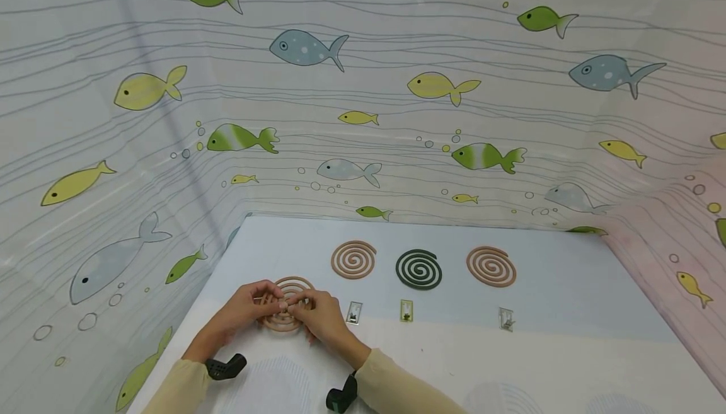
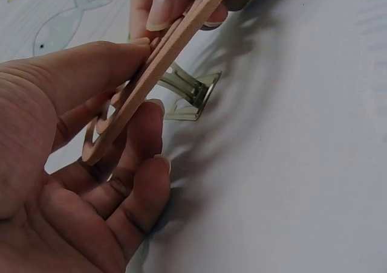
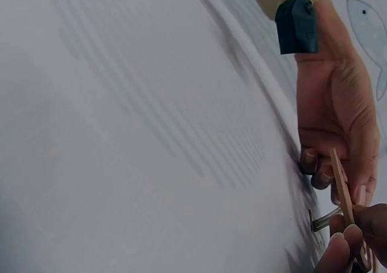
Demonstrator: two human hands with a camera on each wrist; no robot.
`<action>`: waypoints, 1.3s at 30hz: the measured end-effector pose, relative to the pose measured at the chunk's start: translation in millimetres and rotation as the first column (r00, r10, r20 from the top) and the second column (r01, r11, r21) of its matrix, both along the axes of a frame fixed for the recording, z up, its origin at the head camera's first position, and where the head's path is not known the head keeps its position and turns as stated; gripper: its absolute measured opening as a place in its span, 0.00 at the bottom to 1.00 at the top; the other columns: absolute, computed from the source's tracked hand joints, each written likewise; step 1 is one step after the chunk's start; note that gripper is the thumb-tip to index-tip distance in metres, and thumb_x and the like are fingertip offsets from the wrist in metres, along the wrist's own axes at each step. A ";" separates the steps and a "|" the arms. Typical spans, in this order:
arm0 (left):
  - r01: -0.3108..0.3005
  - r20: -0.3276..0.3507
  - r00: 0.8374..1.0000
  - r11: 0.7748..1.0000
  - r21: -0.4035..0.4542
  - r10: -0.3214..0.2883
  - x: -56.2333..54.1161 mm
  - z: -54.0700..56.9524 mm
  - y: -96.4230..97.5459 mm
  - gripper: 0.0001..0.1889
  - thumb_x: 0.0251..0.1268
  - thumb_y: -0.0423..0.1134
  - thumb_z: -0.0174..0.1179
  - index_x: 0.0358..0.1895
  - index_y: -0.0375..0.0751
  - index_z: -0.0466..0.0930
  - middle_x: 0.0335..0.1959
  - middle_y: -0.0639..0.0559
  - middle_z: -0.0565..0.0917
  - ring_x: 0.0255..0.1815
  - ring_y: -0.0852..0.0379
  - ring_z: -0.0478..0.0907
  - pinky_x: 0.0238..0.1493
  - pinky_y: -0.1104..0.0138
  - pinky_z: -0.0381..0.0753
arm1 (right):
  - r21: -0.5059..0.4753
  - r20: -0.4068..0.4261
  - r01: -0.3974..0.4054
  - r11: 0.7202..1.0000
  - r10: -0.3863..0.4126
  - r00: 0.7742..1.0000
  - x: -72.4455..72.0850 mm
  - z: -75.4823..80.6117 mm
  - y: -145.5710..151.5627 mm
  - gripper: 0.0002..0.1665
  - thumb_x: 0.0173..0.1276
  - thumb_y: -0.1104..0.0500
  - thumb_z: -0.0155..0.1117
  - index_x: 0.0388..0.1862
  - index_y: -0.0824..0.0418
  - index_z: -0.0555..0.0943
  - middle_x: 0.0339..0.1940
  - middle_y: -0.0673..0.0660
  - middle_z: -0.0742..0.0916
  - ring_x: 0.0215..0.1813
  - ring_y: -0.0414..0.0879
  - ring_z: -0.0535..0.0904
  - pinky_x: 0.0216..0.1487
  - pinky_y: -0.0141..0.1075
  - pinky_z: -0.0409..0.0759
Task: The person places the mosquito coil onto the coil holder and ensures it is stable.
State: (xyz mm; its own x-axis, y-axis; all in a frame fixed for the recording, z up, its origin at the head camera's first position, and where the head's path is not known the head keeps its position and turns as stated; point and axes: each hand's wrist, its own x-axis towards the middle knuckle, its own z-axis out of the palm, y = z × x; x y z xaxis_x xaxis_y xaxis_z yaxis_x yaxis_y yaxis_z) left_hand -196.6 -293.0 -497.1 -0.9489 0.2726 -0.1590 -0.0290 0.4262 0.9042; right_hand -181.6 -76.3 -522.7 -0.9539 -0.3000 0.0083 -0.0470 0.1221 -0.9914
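In the head view a brown mosquito coil point(image 1: 292, 280) is between both hands at the left of the table. My left hand point(image 1: 246, 307) holds its left side, thumb on the upper face and fingers beneath, as the left wrist view shows. My right hand point(image 1: 326, 316) pinches the coil near its middle. Seen edge-on, the coil point(image 2: 151, 67) is tilted above the table. Beneath it stands a small metal coil stand point(image 2: 205, 95), its upright prong reaching up to the coil's underside. The right wrist view shows the coil point(image 3: 340, 179) between the fingers of both hands.
Farther back lie a brown coil point(image 1: 353, 259), a dark green coil point(image 1: 418, 269) and another brown coil point(image 1: 491, 266). In front of them are three small metal stands point(image 1: 354, 313), point(image 1: 406, 310), point(image 1: 507, 319). A fish-patterned curtain point(image 1: 363, 143) encloses the white table point(image 1: 420, 363).
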 end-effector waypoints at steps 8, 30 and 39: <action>-0.016 -0.001 1.000 1.000 0.004 0.016 -2.8 -0.9 0.0 0.18 0.62 0.42 0.75 0.47 0.36 0.82 0.49 0.44 0.82 0.49 0.49 0.76 0.42 0.63 0.77 | 0.021 -0.059 0.003 1.000 -0.001 0.998 0.6 1.0 0.8 0.07 0.70 0.62 0.69 0.43 0.54 0.90 0.08 0.45 0.73 0.06 0.34 0.64 0.10 0.27 0.64; -0.016 0.010 1.000 0.995 0.097 0.015 1.0 -5.7 -6.0 0.19 0.63 0.39 0.74 0.50 0.30 0.80 0.45 0.42 0.82 0.43 0.55 0.77 0.44 0.67 0.77 | 0.016 -0.111 -0.012 1.000 0.014 0.994 5.7 5.2 -0.6 0.07 0.69 0.62 0.69 0.45 0.59 0.88 0.08 0.44 0.72 0.07 0.33 0.65 0.12 0.27 0.65; -0.022 0.029 0.999 0.992 0.122 0.018 0.7 -3.2 -6.5 0.20 0.63 0.38 0.73 0.51 0.28 0.79 0.43 0.42 0.82 0.40 0.56 0.78 0.40 0.67 0.79 | 0.013 -0.109 -0.005 1.000 0.007 0.994 5.2 5.2 -1.2 0.08 0.69 0.62 0.69 0.45 0.59 0.88 0.08 0.44 0.72 0.07 0.33 0.65 0.12 0.27 0.65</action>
